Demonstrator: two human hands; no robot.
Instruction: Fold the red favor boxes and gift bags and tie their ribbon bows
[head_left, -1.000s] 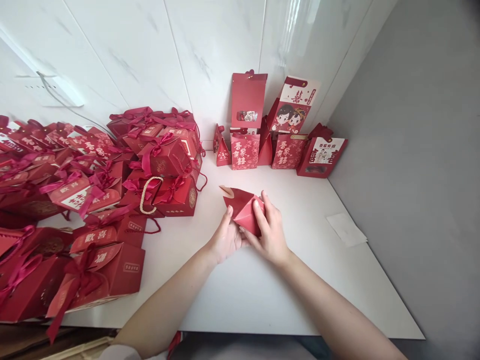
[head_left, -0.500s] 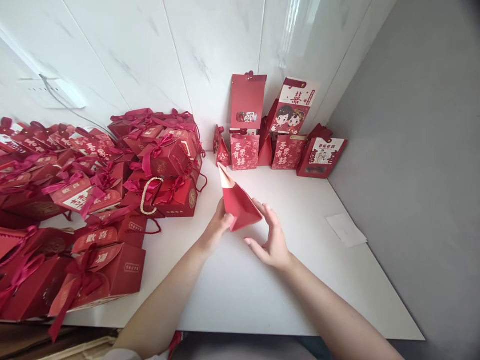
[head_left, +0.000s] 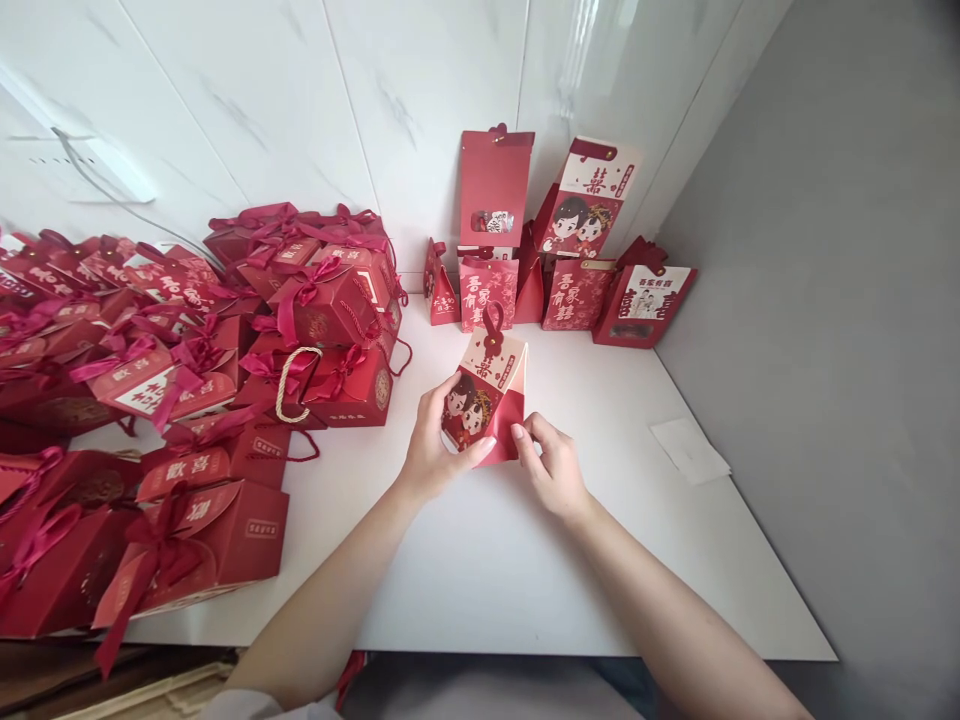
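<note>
In the middle of the head view, a red and cream paper gift box point(head_left: 487, 392) with a cartoon couple on its front stands tilted over the table. A dark red strap loop with a stud sits at its top. My left hand point(head_left: 435, 445) is closed around its left side, thumb across the lower front. My right hand point(head_left: 551, 462) has its fingers curled at the box's lower right edge, thumb and forefinger pinching there. The box's underside and back are hidden.
Several red gift boxes with ribbons point(head_left: 330, 310) are piled along the left. More upright gift boxes point(head_left: 491, 190) stand against the tiled wall at the back. A white paper point(head_left: 688, 450) lies near the table's right edge, beside a grey wall point(head_left: 840, 300).
The gift box has been turned so its printed front and strap face me, where its plain red side showed before. My right hand has closed in on its lower right edge.
</note>
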